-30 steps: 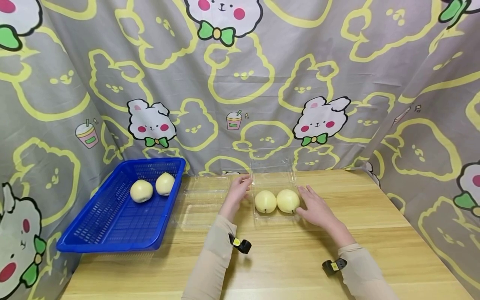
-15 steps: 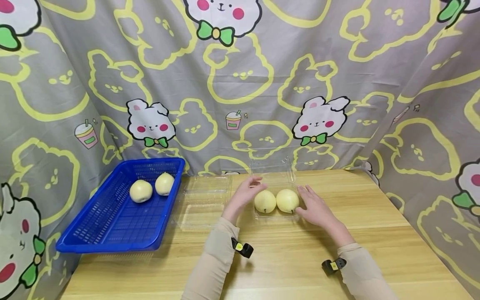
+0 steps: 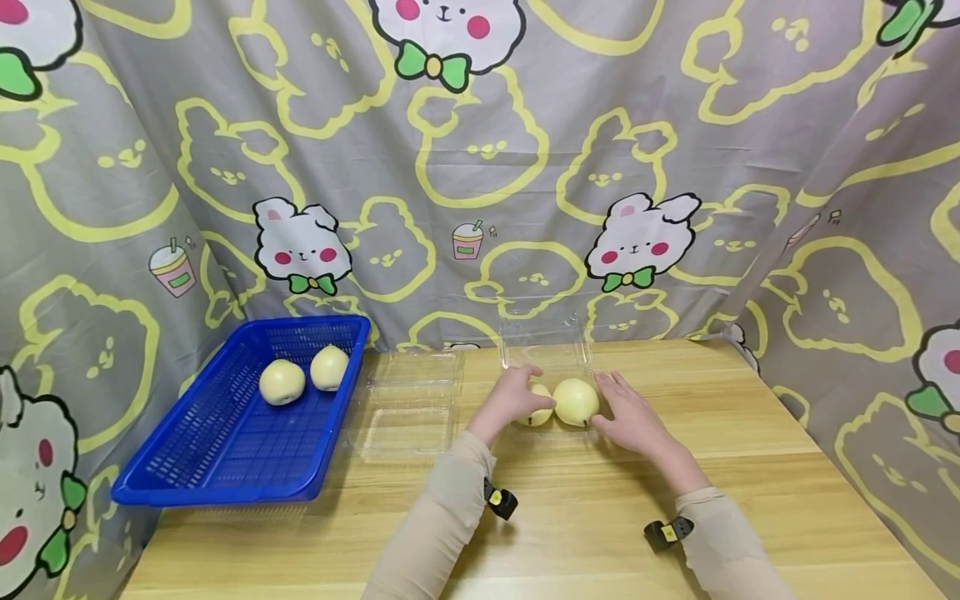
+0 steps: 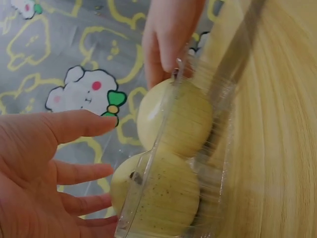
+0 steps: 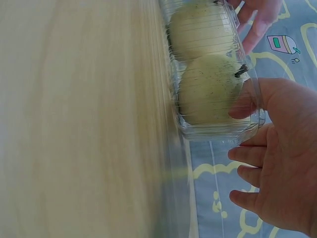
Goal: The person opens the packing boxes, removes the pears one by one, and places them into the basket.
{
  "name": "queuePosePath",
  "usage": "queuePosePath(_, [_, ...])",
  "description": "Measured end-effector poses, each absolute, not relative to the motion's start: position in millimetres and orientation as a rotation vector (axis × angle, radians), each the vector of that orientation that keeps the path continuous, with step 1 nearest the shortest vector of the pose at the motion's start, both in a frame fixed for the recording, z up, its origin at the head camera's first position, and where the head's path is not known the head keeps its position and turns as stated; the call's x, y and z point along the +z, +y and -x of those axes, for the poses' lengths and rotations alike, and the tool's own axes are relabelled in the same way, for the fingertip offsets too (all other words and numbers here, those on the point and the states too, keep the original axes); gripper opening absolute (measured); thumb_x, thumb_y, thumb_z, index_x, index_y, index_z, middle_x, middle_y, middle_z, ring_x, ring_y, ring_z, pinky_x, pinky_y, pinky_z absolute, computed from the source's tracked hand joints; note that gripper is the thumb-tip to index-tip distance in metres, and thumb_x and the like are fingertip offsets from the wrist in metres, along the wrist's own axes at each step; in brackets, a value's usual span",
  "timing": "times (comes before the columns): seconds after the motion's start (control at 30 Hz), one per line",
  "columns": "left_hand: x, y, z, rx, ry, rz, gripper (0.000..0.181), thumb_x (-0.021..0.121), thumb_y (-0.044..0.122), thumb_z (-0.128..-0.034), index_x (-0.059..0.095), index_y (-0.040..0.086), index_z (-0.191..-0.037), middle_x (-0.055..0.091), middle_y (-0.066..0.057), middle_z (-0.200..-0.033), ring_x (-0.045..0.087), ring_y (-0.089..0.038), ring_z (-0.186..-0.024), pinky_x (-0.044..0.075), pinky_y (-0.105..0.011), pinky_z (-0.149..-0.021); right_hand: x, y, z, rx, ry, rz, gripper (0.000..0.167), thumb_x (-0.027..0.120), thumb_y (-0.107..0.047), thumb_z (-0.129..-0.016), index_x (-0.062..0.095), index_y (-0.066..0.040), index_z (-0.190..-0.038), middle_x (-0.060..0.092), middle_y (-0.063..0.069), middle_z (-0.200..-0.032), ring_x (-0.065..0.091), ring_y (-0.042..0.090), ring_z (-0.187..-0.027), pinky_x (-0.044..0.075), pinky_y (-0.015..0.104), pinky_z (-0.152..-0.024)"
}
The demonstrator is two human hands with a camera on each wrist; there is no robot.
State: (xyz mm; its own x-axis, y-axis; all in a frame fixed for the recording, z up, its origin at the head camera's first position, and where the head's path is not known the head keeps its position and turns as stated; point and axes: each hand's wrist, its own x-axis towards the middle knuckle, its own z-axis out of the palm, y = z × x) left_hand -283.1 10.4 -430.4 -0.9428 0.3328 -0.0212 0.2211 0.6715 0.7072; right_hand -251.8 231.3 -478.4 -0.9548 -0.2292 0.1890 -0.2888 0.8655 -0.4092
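Two round yellow pears sit side by side in a clear plastic clamshell box point(image 5: 218, 131), its lid point(image 3: 546, 340) raised at the back. My left hand point(image 3: 512, 398) reaches over the left pear point(image 4: 161, 193), partly hiding it in the head view. Its fingers are spread and fairly straight, with the fingertips close to that pear; contact is unclear. Beside the right pear point(image 3: 576, 402) is my right hand point(image 3: 632, 417). In the right wrist view its thumb point(image 5: 242, 105) reaches over the rim against the pear, and its relaxed fingers lie outside the box wall.
A blue basket point(image 3: 217, 500) stands on the left with two more pears point(image 3: 282, 382) in it. Another clear plastic box point(image 3: 405, 429) lies open between the basket and my left arm. The wooden table point(image 3: 570, 533) meets a patterned curtain point(image 3: 465, 167) at the back.
My left hand has moved right from the box's left side to over the left pear. My right hand has stayed beside the right pear. Pears and boxes have not visibly moved.
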Motion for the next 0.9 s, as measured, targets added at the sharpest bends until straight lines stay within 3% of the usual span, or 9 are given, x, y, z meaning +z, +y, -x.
queuePosePath(0.3, [-434, 25, 281, 0.785, 2.888, -0.416, 0.069, 0.085, 0.023, -0.0715, 0.057, 0.009, -0.133, 0.053, -0.019, -0.134, 0.049, -0.036, -0.124, 0.045, -0.046, -0.105, -481, 233, 253, 0.678, -2.896, -0.416, 0.076, 0.063, -0.021, -0.084, 0.033, 0.006, -0.148, 0.036, 0.026, -0.152, 0.025, 0.047, -0.144, 0.026, 0.066, -0.112])
queuePosePath(0.53, [-439, 32, 280, 0.586, 2.964, -0.443, 0.071, 0.085, 0.013, -0.0661, 0.058, 0.008, -0.132, 0.055, -0.018, -0.125, 0.051, -0.035, -0.112, 0.051, -0.041, -0.093, -483, 234, 253, 0.68, -2.91, -0.412, 0.077, 0.063, -0.023, -0.084, 0.031, 0.006, -0.149, 0.035, 0.026, -0.153, 0.023, 0.047, -0.144, 0.025, 0.068, -0.112])
queuePosePath(0.9, [-443, 37, 277, 0.227, 3.052, -0.522, 0.05, 0.083, 0.019, -0.0703, 0.062, 0.01, -0.115, 0.054, -0.013, -0.111, 0.055, -0.028, -0.096, 0.053, -0.035, -0.078, -483, 233, 254, 0.698, -2.908, -0.409, 0.077, 0.062, -0.023, -0.084, 0.031, 0.005, -0.149, 0.034, 0.026, -0.153, 0.023, 0.047, -0.145, 0.025, 0.067, -0.113])
